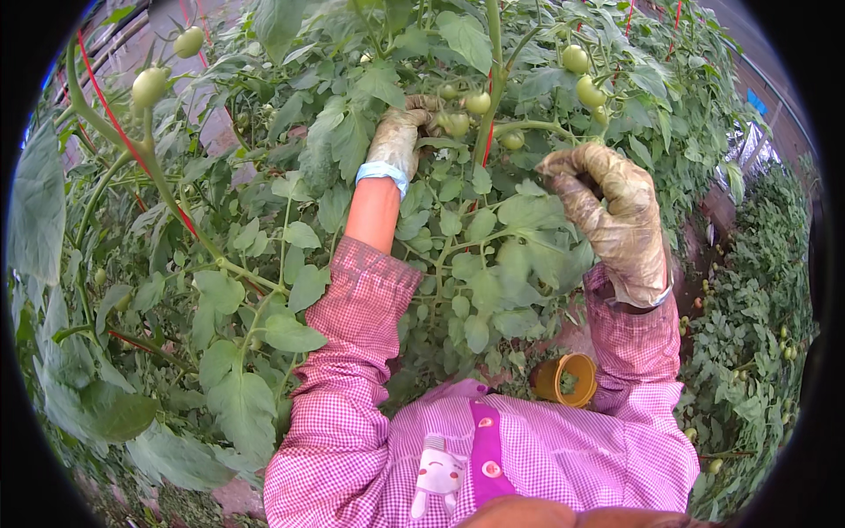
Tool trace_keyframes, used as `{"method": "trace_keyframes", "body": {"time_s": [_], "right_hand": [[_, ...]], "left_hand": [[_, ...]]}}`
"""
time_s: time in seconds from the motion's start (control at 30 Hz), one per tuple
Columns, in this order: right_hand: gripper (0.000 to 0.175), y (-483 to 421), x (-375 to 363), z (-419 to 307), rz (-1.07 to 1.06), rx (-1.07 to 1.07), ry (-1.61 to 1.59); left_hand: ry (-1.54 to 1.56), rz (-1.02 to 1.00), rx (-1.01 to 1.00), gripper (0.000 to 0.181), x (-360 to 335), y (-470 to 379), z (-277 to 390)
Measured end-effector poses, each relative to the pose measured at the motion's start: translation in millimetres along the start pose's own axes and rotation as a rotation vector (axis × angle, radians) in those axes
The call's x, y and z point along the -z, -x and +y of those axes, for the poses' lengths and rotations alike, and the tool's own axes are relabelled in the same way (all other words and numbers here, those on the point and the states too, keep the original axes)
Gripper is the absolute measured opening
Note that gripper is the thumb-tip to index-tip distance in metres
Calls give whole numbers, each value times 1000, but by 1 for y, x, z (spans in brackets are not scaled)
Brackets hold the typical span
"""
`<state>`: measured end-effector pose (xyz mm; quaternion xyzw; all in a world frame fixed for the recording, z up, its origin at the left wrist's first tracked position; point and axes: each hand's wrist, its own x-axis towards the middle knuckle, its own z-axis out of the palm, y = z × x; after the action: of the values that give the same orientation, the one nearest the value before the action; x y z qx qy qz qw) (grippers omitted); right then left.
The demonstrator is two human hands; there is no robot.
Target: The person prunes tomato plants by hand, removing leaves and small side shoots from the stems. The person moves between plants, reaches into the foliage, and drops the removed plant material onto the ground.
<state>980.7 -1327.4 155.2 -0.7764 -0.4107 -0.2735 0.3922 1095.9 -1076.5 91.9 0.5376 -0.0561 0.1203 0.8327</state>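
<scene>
My left hand (396,142), in a soiled, pale glove with a light-blue cuff, reaches into the tomato foliage. Its fingers curl beside a cluster of green tomatoes (455,124); leaves and shade hide the fingertips, so I cannot tell what they hold. To the right, my right hand (610,211) wears a similar stained glove. Thumb and fingers are bent together at the tips, and nothing shows between them. Between both hands rises a thick tomato stem (492,99) along a red string (489,146). Below the right hand, tomato leaves (521,264) look blurred.
A yellow-brown plastic pot (538,379) lies tilted near my right forearm. At left, a bent tomato stem (168,191) crosses with another red string (109,109). More green tomatoes (589,91) hang at upper right. Another plant row (746,317) stands at far right.
</scene>
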Motion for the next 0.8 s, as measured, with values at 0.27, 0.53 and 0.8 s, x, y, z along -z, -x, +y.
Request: {"method": "trace_keyframes", "body": {"time_s": [0.27, 0.53, 0.8], "right_hand": [[23, -37, -34, 7, 109, 335, 281], [19, -30, -30, 12, 94, -54, -64], [17, 37, -50, 48, -148, 63, 232]], "left_hand": [[206, 303, 44, 29, 0, 21, -21], [41, 145, -135, 24, 1, 39, -4], [-4, -36, 59, 39, -17, 30, 7]]}}
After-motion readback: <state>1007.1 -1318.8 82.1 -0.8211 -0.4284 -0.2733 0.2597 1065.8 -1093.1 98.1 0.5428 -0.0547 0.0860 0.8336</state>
